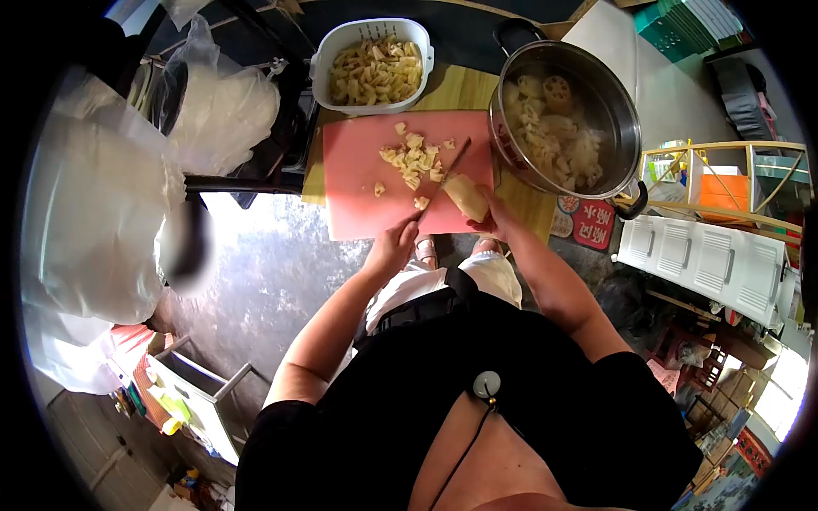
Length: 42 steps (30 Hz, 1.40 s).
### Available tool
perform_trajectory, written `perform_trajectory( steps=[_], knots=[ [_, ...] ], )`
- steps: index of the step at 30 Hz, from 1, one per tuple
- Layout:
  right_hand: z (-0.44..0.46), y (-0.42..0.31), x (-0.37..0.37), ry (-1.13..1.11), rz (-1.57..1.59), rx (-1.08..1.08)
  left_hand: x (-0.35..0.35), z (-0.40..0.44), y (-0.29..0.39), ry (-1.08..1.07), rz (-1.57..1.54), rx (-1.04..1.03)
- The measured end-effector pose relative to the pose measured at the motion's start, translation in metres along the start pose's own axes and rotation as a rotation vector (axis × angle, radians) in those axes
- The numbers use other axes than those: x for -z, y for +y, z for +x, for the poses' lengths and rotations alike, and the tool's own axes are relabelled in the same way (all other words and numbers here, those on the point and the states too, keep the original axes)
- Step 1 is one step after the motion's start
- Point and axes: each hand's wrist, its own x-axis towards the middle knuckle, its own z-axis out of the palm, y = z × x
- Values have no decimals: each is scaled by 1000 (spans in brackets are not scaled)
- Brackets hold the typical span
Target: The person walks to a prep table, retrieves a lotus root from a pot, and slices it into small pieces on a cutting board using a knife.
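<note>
My left hand (pixel 393 247) is closed around the handle of a knife (pixel 452 166), its blade slanting up and right over the pink cutting board (pixel 358 196). In my right hand (pixel 494 213) is a pale, peeled piece of lotus root (pixel 465 197), held near the board's right edge. The blade lies right beside the root's left end; I cannot tell whether it touches. Small cut lotus root chunks (pixel 412 158) are scattered on the board left of the knife, with a few single bits apart from the heap.
A white basket (pixel 319 72) of cut chunks stands behind the board. To the right, a large steel pot (pixel 632 136) holds lotus root pieces in liquid. Plastic bags (pixel 223 111) hang at the left. The wooden surface (pixel 532 204) shows under the board.
</note>
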Motion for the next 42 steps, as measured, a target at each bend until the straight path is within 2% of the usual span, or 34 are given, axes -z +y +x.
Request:
perform_trajectory(
  steps=[1,4,7,9,10,12,14,15,18,21,23,25,31,33,34,36,39,42],
  knots=[
    [1,-1,2,-41,25,-10,-4,2,0,-26,35,35],
    [-8,-12,-6,28,87,-36,-15,7,-9,79,263,-107],
    [-34,-11,-26,57,-139,216,-23,0,-1,133,366,-113],
    [-26,-2,-30,48,-56,208,-27,-1,-2,172,433,-113],
    [-23,0,-30,45,-14,204,-27,1,-6,165,414,-82],
    [-24,3,-29,58,104,133,-24,14,-22,267,296,-175],
    [-26,7,-25,45,153,74,-19,16,-27,245,-85,67],
    [-24,8,-19,26,144,58,-10,9,-19,190,-193,39],
    [-12,8,-2,-38,162,-11,2,-4,1,61,-227,18],
    [-6,8,2,-50,198,-41,-8,2,-14,59,103,-73],
    [-8,8,-2,-33,213,-3,-21,4,-16,68,315,-19],
    [-11,9,-11,-13,218,79,-24,8,-25,133,399,-127],
    [-15,13,-25,-92,439,-42,-28,1,-3,198,477,3],
    [-12,16,-22,-9,344,-3,-23,12,-22,376,514,-256],
    [-12,19,-21,32,297,12,-15,15,-23,317,356,-207],
    [-13,18,-11,106,112,101,-8,5,-8,155,-140,25],
    [-17,13,-4,145,-137,253,0,-3,-1,36,-266,67],
    [-17,12,-3,132,-231,284,-4,-11,-4,3,-130,-29]
  ],
)
